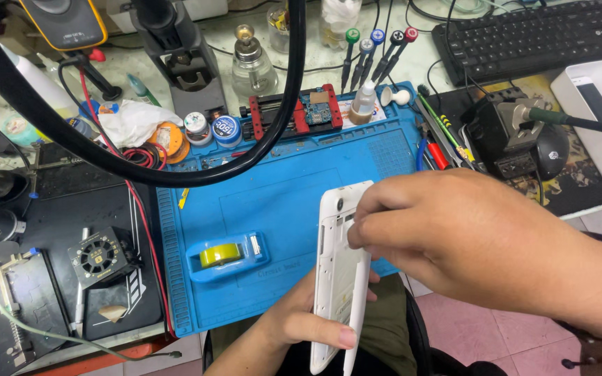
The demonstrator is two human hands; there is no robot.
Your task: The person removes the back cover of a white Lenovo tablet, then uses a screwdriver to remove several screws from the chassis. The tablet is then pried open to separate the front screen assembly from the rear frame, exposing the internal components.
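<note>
Gripping the white phone [341, 268] upright over the near edge of the blue mat [294, 202], the left hand [299, 322] closed its fingers around the lower body while the right hand [468, 240] pinched the top edge, seemingly prying the back apart, which called for steady pressure. On the counter, the glass bottle [251, 64] looked nearly empty, and the blue dispenser [226, 256] held yellow tape.

A white box [597, 118] with a dark panel lies far right.

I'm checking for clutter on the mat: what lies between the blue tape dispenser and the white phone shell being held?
Nothing: in the head view, only bare blue mat separates the tape dispenser from the white phone shell.
</note>
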